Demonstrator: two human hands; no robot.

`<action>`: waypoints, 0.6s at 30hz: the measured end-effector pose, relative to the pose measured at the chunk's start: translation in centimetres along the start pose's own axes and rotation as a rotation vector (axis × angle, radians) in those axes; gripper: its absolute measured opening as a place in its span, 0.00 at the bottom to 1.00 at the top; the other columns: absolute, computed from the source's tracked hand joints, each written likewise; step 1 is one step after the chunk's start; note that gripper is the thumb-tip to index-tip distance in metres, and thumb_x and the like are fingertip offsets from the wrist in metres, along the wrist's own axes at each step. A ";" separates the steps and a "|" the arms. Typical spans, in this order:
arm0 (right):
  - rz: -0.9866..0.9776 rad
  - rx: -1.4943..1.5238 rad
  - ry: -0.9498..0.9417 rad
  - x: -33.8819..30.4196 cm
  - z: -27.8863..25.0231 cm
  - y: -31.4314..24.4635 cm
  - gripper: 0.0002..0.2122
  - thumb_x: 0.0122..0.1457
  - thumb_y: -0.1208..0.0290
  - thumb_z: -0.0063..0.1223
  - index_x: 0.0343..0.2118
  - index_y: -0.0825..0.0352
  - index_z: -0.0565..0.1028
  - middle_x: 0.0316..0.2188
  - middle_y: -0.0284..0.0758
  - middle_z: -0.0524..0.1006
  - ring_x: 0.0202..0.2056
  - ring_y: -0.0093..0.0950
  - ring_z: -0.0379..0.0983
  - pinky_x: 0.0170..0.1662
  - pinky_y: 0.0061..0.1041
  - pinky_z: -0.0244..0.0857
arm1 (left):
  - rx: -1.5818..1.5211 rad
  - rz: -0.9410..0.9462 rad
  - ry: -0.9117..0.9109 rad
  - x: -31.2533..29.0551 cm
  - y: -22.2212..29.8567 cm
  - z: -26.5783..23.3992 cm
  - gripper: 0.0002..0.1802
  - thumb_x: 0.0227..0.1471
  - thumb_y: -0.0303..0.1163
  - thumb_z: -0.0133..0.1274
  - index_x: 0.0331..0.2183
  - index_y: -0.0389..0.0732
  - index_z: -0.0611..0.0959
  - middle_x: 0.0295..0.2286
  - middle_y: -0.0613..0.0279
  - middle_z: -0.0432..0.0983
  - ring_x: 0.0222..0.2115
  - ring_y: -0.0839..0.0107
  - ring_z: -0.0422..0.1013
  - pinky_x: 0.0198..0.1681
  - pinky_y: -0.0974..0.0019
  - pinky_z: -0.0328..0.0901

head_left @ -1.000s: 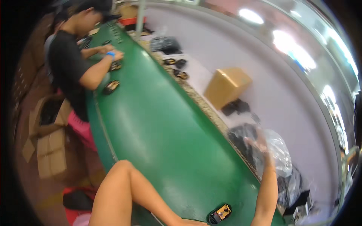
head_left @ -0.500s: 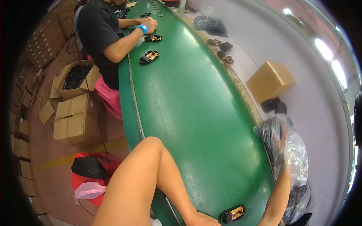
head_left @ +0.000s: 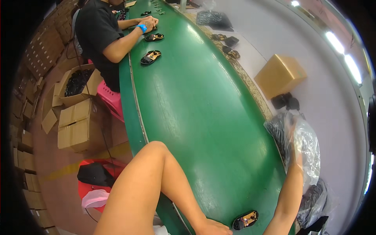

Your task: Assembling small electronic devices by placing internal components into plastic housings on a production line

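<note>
My left arm is bent at the elbow, and my left hand is low on the green belt, partly cut off by the picture's lower edge. Just right of it lies an opened computer mouse, a black shell with a tan circuit board showing; a small gap separates the two. My right arm reaches forward into a clear plastic bag at the belt's right side. Through the film my right hand shows only faintly, among dark contents; its fingers cannot be made out.
The green belt runs away from me. Farther up it lie more opened mice, near a co-worker with a blue wristband. A cardboard box and another dark bag stand along the right ledge. Cartons and a red stool are left.
My right hand has pushed slightly farther forward in the bag. The near mouse sits a little farther right and up in the picture. My view has shifted slightly.
</note>
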State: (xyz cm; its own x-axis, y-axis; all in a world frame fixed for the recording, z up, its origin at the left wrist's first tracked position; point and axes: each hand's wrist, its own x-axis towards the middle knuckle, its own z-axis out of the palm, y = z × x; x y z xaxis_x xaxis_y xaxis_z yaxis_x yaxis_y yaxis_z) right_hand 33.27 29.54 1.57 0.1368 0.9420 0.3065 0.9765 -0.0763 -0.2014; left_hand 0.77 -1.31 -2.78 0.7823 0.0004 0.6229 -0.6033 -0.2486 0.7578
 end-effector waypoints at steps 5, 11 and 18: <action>-0.009 -0.022 0.040 -1.3 0.2 -0.2 0.21 0.66 0.56 0.53 0.55 0.66 0.74 0.53 0.44 0.76 0.52 0.44 0.73 0.54 0.41 0.66 | 0.019 -0.010 -0.004 0.0 0.2 -0.1 0.09 0.53 0.29 0.55 0.27 0.33 0.80 0.27 0.45 0.75 0.33 0.47 0.73 0.39 0.49 0.67; 0.004 -0.041 0.074 -2.5 -0.1 0.1 0.19 0.67 0.57 0.52 0.53 0.65 0.75 0.52 0.43 0.77 0.50 0.42 0.74 0.51 0.40 0.68 | 0.015 -0.009 -0.026 0.1 0.2 0.0 0.08 0.53 0.29 0.55 0.27 0.33 0.79 0.28 0.45 0.75 0.33 0.48 0.72 0.39 0.50 0.67; 0.052 -0.056 0.093 -1.5 0.8 1.2 0.17 0.67 0.57 0.50 0.51 0.63 0.75 0.50 0.41 0.78 0.47 0.41 0.75 0.47 0.40 0.69 | 0.062 -0.095 -0.235 0.0 0.2 -0.9 0.07 0.53 0.29 0.54 0.32 0.35 0.79 0.34 0.50 0.74 0.42 0.52 0.70 0.46 0.52 0.66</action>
State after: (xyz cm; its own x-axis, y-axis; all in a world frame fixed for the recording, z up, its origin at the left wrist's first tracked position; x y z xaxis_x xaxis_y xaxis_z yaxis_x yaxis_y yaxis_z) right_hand 34.12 28.26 0.16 0.1995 0.9021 0.3825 0.9751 -0.1445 -0.1680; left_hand 0.58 -0.50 -2.46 0.8538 -0.1963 0.4821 -0.5206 -0.3170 0.7928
